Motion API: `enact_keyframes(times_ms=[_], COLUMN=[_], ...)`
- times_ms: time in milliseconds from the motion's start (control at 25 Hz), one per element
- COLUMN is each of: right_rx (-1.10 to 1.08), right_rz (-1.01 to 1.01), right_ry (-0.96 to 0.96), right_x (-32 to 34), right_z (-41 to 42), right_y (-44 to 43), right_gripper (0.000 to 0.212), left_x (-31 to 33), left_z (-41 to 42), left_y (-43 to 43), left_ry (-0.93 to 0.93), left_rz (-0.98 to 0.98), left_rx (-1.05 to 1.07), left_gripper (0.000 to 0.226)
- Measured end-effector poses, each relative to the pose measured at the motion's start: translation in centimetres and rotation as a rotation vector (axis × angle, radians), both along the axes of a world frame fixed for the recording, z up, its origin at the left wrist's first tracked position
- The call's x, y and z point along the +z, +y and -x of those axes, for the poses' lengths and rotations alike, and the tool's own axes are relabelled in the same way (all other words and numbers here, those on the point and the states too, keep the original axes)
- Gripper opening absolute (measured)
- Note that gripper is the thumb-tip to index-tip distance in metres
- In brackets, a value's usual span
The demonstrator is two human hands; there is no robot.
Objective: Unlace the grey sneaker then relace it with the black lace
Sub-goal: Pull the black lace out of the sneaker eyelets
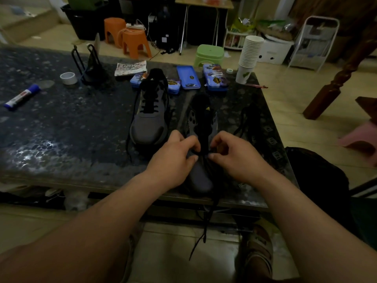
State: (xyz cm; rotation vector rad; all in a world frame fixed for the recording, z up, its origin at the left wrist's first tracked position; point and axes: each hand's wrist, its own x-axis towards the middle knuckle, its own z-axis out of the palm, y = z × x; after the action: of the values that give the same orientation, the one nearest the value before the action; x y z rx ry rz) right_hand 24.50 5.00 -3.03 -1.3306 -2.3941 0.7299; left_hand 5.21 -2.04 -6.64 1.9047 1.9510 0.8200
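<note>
A grey sneaker (201, 174) lies toe toward me at the table's near edge, its black tongue standing up. My left hand (173, 158) and my right hand (234, 156) meet over its lowest eyelets, each pinching the black lace (204, 227) between thumb and forefinger. The lace's ends hang down past the table edge toward the floor. A second grey sneaker (150, 119), laced in black, stands to the left. Another loose black lace (247, 123) lies on the table to the right.
On the dark patterned table (61, 129) lie a blue marker (21, 97), a tape roll (68, 78), a black bag (92, 66), blue tins (188, 77) and a stack of paper cups (250, 56). Orange and green stools stand on the floor beyond.
</note>
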Motion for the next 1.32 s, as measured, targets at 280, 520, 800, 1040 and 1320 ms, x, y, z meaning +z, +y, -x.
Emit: enact_keyframes(times_ms=[280,520,800,1040,1320], right_rx=[0.021,0.084,0.080,0.076,0.066], right_rz=[-0.161,0.094,0.213,0.334,0.049], right_ry=[-0.091,-0.157,-0.007,0.127,0.005], right_x=[-0.3,0.9,0.9,0.9,-0.2], right_z=[1.0,2.0,0.5,-0.3,0.8], right_y=[-0.7,-0.7,-1.2,-0.4,-0.3], right_gripper=[0.014,0.031,0.008,0.004,0.014], left_x=[0.2,-0.2,-0.2,-0.3,1.1], left_z=[-0.9,-1.6,-1.4,-1.2,-0.2], left_y=[0.1,0.2,0.0,-0.2,-0.1], left_ry=[-0.016,-0.063,-0.080,-0.077,-0.038], left_rz=[0.024,0.039,0.015,-0.021,-0.055], left_rx=[0.048,0.114,0.102,0.111,0.100], left_gripper=[0.027,0.036,0.030,0.023,0.011])
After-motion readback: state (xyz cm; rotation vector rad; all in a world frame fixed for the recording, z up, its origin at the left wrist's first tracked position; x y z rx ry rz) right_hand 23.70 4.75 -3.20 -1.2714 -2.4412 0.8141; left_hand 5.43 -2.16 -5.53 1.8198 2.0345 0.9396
